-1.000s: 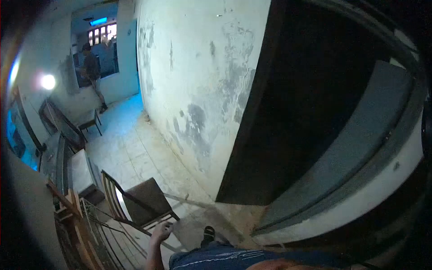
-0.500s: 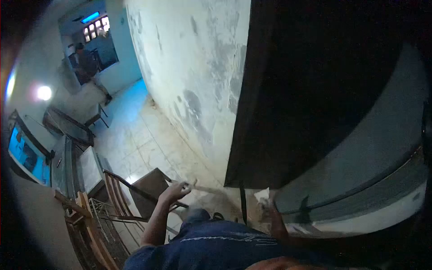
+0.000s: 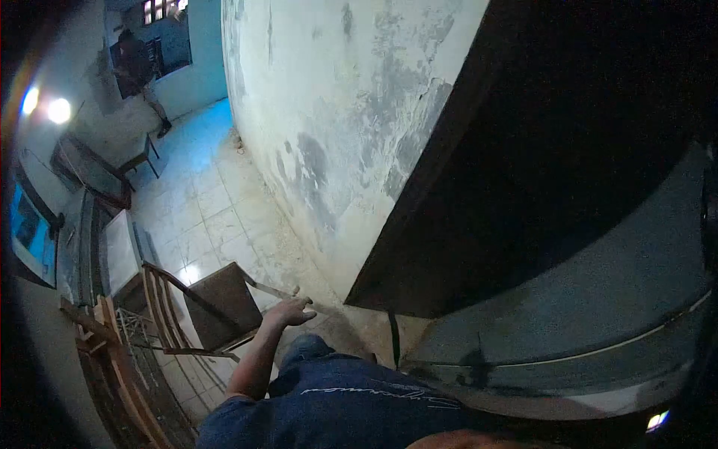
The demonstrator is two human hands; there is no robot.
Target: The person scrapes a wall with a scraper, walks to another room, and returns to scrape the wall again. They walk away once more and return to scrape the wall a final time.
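My left hand [image 3: 290,310] reaches forward at waist height, fingers stretched out and apart with nothing in them. Closest to it is a chair with a brown seat [image 3: 223,308], which stands just to its left, its slatted wooden back facing left. Behind the fingers lie pale floor tiles and the foot of the wall. My right hand is outside the picture. A dark panel [image 3: 516,194] with a straight left edge fills much of the right side, above a grey surface.
A peeling white wall [image 3: 321,112] curves ahead. Along the left stand a white-topped table [image 3: 120,251], wooden frames [image 3: 123,359] and a blue-lit window [image 3: 31,232]. Tiled floor [image 3: 217,202] runs back to a second chair [image 3: 140,159] and a person [image 3: 134,67] by an opening.
My view has turned and tipped downward. The left hand's fingers have spread out. My right hand, earlier low on the right beside something white, has left the picture.
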